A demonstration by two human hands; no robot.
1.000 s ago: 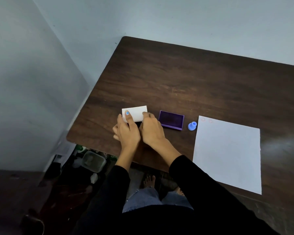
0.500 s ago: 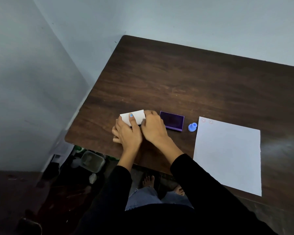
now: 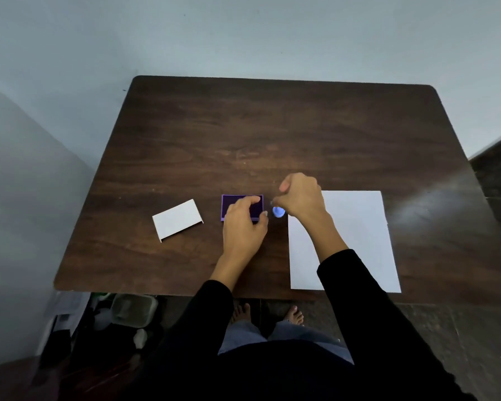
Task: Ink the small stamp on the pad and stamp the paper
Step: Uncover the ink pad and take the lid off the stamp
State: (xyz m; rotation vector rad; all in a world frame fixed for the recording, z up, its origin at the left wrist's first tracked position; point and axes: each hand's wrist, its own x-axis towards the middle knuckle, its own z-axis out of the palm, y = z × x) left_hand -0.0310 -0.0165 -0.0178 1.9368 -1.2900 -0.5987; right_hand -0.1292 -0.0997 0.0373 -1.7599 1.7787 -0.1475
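Note:
The purple ink pad [image 3: 229,204] lies uncovered on the dark wooden table [image 3: 272,134]. My left hand [image 3: 243,230] rests over it, fingers on its far edge and thumb at its right side, holding it. Just right of the pad stands the small blue stamp [image 3: 278,212], on the table. My right hand [image 3: 301,198] hovers above it with fingers curled, and the fingertips pinch the stamp's top. The white paper [image 3: 356,241] lies to the right, partly under my right forearm.
The pad's white lid [image 3: 177,219] lies on the table to the left of the pad. Walls close the table's far side and left side. Below the near-left edge, a clear container [image 3: 133,309] and clutter sit on the floor.
Both hands have left the white lid, which now lies apart on the left. My left hand went to the ink pad and my right hand to the small stamp. The view has turned right.

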